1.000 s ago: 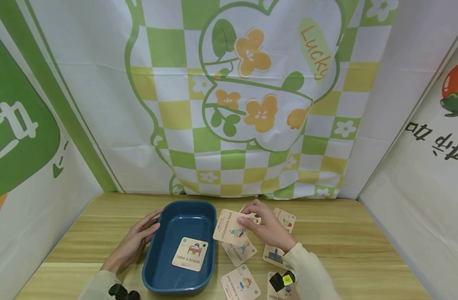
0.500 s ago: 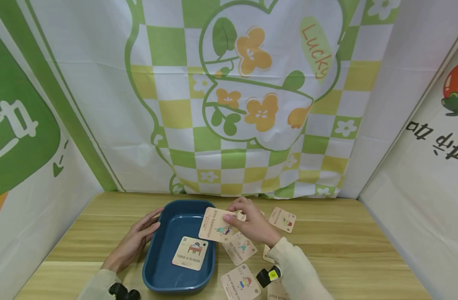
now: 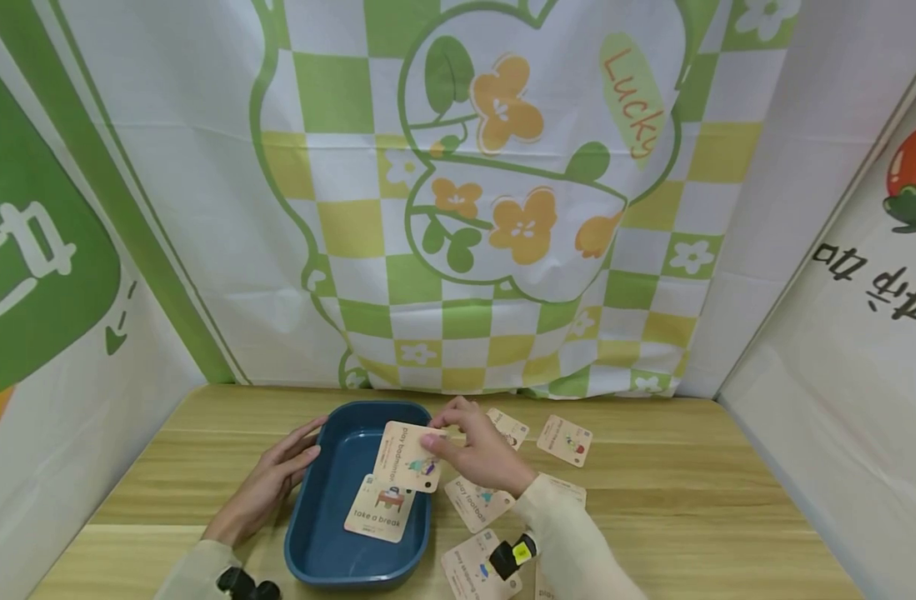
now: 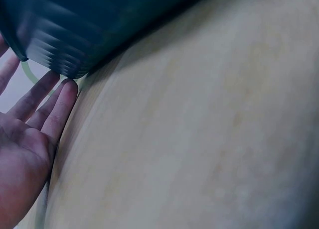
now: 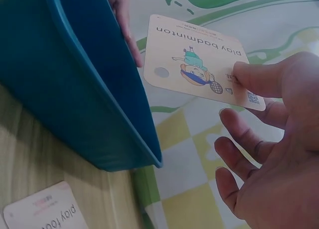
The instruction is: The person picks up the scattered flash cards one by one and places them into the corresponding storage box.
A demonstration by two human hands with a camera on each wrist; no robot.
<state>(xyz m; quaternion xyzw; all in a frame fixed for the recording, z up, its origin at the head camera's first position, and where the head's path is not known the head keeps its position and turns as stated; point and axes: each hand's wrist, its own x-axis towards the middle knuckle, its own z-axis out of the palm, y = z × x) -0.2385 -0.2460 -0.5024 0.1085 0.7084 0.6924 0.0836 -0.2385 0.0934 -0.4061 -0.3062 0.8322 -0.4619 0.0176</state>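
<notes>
My head view: from above, forward and down. My two wrist views: close up, toward the dark-blue, round-cornered rectangular tub (image 3: 326, 500), shared by all three.

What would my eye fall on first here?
Probably the large checked cloth of green, yellow and white, hanging behind the wooden table, with the word "Lucky" at its upper right. Below, the right hand pinches a "play badminton" card over a dark blue tray.

Here's the tray (image 3: 326, 500), lower centre, card (image 3: 377, 518) inside; your left hand (image 3: 273, 477) at its left wall, your right hand (image 3: 482, 452) near its right rim, loose cards (image 3: 565, 440) along that side.
</notes>
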